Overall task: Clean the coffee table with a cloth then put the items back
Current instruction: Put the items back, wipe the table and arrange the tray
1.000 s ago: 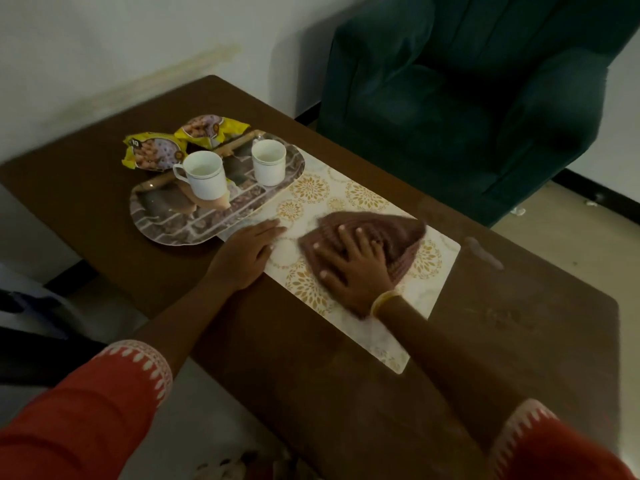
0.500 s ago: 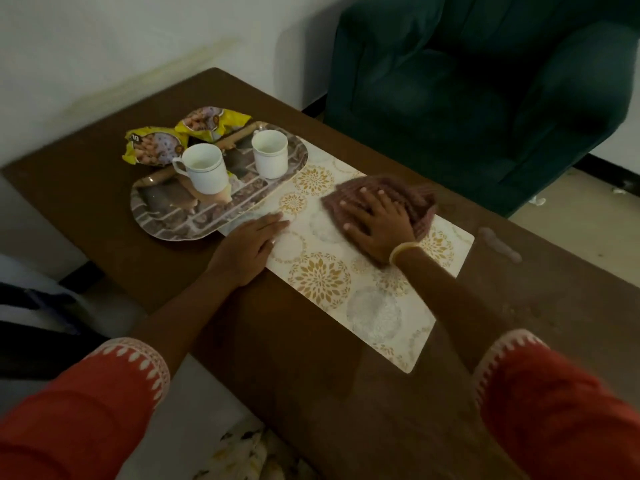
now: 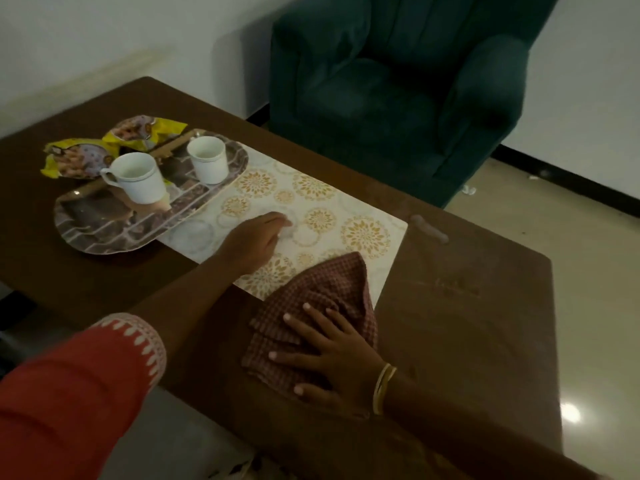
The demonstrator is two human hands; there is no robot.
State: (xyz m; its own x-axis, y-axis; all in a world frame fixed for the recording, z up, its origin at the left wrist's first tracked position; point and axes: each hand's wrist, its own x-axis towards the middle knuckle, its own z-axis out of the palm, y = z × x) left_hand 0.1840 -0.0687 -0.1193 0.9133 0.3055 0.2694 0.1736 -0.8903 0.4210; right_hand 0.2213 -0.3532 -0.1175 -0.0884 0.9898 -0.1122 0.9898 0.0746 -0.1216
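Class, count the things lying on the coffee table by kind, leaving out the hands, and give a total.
Cups: 2
Snack packets: 2
Trays: 1
Mats: 1
Cloths: 1
Total: 7

Right half of surface bare, wide open for sweep. Left end crowded: tray with two cups, snack packets behind. Mat lies mid-surface. Armchair blocks far edge.
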